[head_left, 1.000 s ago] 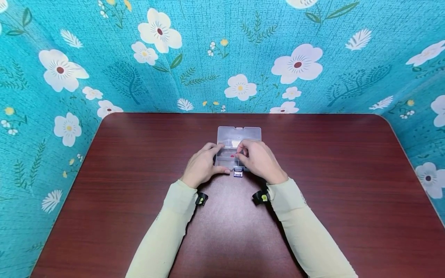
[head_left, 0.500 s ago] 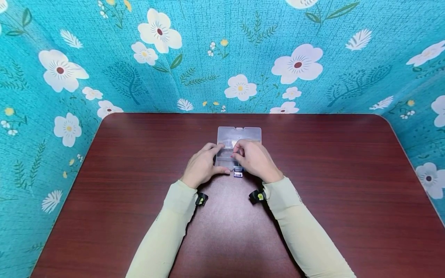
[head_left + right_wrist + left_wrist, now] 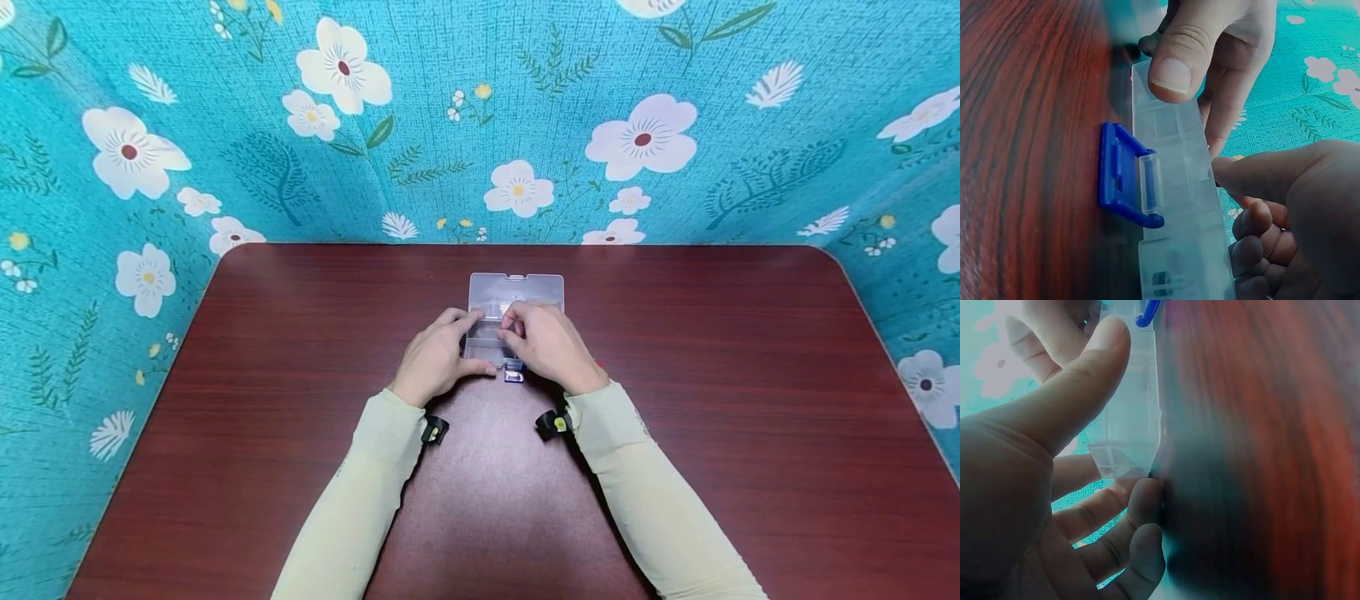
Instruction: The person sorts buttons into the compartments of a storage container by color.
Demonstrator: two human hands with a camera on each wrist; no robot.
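Observation:
A clear plastic compartment box (image 3: 489, 350) lies on the table with its lid (image 3: 491, 286) open toward the back. Its blue latch (image 3: 1116, 172) hangs open at the front. My left hand (image 3: 437, 357) holds the box at its left end, thumb along the front wall and fingers round the side. Over the box's rear compartments, my right hand (image 3: 553, 343) has thumb and index finger pinched together. Only a speck of a small red piece (image 3: 1218, 184) shows at those fingertips; its kind is hidden. Through the box's front wall a small dark item (image 3: 1163, 282) shows in a right compartment.
A bit of something red (image 3: 602, 364) peeks out on the table right of my right wrist. The dark red wooden table (image 3: 300, 350) ends at the back against a turquoise flowered cloth (image 3: 442, 108). Black camera straps sit on both wrists.
My right hand has moved slightly left over the box, and the red piece seen in a compartment is now at its fingertips. The red bit near the right wrist has come into view. My left hand stays.

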